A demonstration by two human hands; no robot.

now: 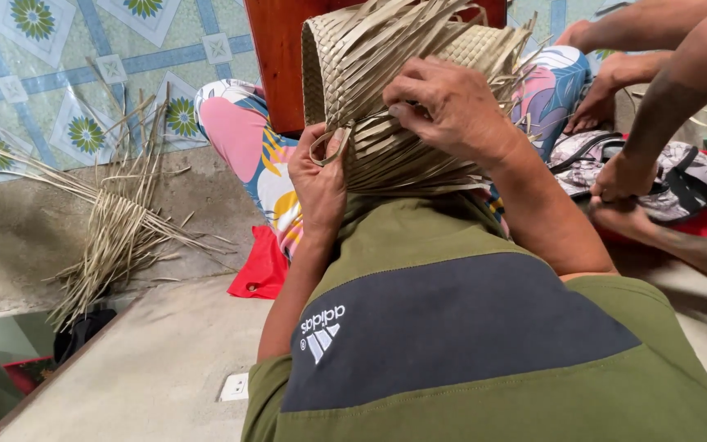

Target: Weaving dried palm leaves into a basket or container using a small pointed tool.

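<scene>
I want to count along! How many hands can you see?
4. The left hand pinches a strip and the right hand presses on the woven basket. Another person's two hands are at right. More may be hidden.
</scene>
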